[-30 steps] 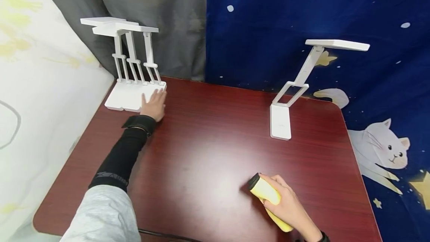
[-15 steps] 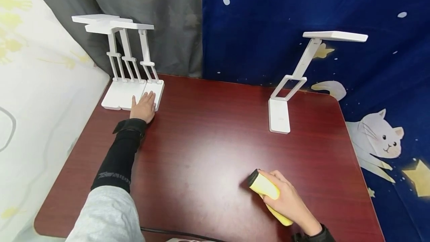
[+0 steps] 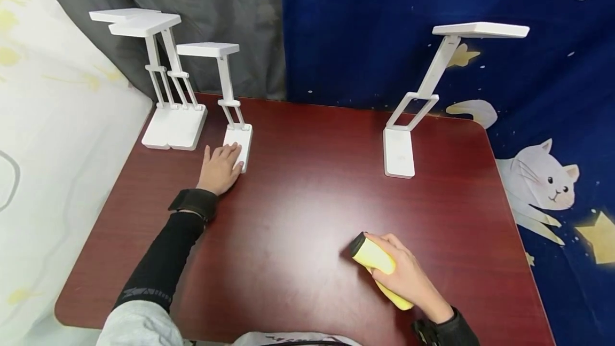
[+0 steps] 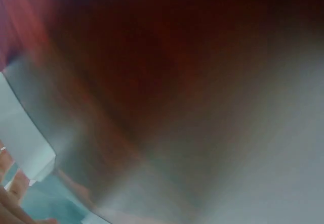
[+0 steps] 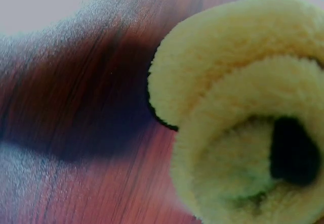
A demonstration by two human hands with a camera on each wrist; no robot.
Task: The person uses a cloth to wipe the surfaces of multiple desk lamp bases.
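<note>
My left hand [image 3: 221, 168] rests on the white base of a folding desk lamp [image 3: 244, 140], its fingers lying over the base and the lamp's head standing above. Part of that base is hidden under the hand. Blurred fingers [image 4: 19, 183] show beside a pale flat edge in the left wrist view. At the near right, my right hand [image 3: 401, 270] grips a rolled yellow cloth [image 3: 373, 256] with a dark edge, close over the table. In the right wrist view the cloth [image 5: 228, 42] looks fluffy, with a dark patch inside its roll.
Two more white desk lamps [image 3: 175, 127] stand side by side at the back left corner. Another desk lamp [image 3: 399, 154] stands alone at the back right. The reddish-brown table [image 3: 298, 218] meets grey and blue curtains behind and a white patterned cloth at left.
My left hand has drawn one desk lamp away from the left group, to the right and toward me. The right hand keeps its hold on the cloth. The head view has tilted slightly.
</note>
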